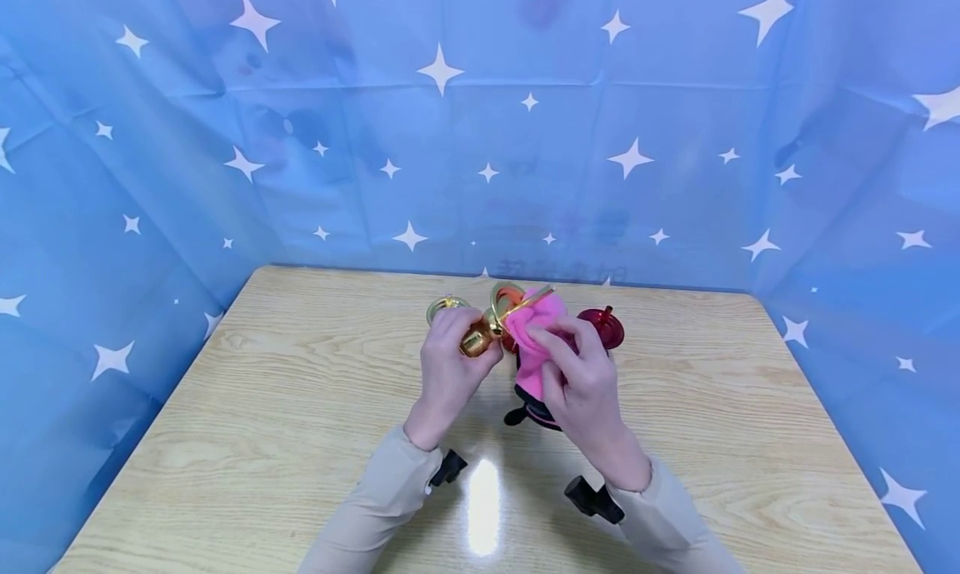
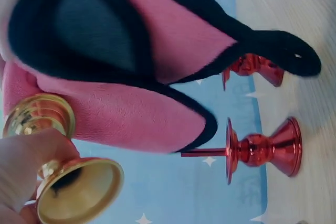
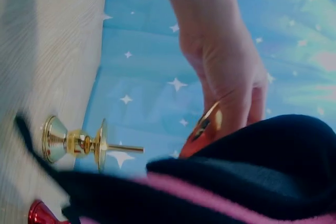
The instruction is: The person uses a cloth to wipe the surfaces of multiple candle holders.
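My left hand (image 1: pixel 452 366) grips a shiny gold candlestick (image 1: pixel 477 339) by its stem and base, tilted above the table with its round dish and spike toward the right. Pink cloth with black edging (image 1: pixel 531 367) lies bunched against that dish. Fingers and thumb of my right hand (image 1: pixel 587 382) pinch the cloth from the right side. The cloth's black-trimmed end with a loop hangs down toward the table. In the left wrist view, the hollow underside of the candlestick's base (image 2: pixel 84 191) faces the camera, while the cloth (image 2: pixel 131 116) fills the upper left.
Another gold candlestick (image 3: pixel 79 142) stands upright, behind my left hand in the head view. A red candlestick (image 1: pixel 603 327) stands behind my right hand. A second red one (image 2: pixel 257 67) is partly hidden by the cloth. The wooden table (image 1: pixel 315 391) meets a blue starred curtain (image 1: pixel 487 124).
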Demonstrator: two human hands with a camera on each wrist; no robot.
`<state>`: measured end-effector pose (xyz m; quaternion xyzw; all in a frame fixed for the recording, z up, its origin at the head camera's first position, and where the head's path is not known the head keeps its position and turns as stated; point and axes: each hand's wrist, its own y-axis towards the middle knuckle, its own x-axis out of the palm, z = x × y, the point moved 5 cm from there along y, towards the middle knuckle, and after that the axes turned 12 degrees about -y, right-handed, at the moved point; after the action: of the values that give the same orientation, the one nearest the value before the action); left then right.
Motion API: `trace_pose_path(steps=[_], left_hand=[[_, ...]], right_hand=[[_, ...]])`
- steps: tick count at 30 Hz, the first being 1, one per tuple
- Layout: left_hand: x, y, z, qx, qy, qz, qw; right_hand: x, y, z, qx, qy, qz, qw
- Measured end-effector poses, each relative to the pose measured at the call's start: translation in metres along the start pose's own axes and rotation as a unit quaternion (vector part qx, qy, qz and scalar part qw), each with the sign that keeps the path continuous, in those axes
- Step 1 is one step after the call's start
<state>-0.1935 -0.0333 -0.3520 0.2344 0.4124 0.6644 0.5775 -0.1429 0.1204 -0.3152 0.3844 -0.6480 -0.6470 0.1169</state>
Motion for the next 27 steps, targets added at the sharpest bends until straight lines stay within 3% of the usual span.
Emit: trace_pose_path(steps=[8,12,16,19,22,27], left_hand=[[0.002,0.000,-0.001,0.000,-0.093,-0.020,0.9955],[0.004,0.000,0.002,-0.027,-0.123,-0.052,0.9906],[0.000,0.008,0.019,-0.064,-0.149,-0.104,0.9814],[-0.002,0.012,0.026,-0.080,-0.157,-0.123,0.9766],[0.001,0.007,0.016,-0.079,-0.158,-0.112,0.9780],[0.005,-0.004,-0.005,-0.061,-0.132,-0.064,0.9873]], right_hand=[[-0.002,0.001,0.023,0.006,0.066,0.050,0.997],[0.002,0.003,0.040,0.003,0.094,0.049,0.994],[0.009,0.005,0.053,-0.019,0.118,0.046,0.992],[0.012,0.006,0.057,-0.031,0.130,0.044,0.990],[0.013,0.006,0.057,-0.030,0.124,0.044,0.991],[0.012,0.003,0.050,0.000,0.089,0.029,0.996]])
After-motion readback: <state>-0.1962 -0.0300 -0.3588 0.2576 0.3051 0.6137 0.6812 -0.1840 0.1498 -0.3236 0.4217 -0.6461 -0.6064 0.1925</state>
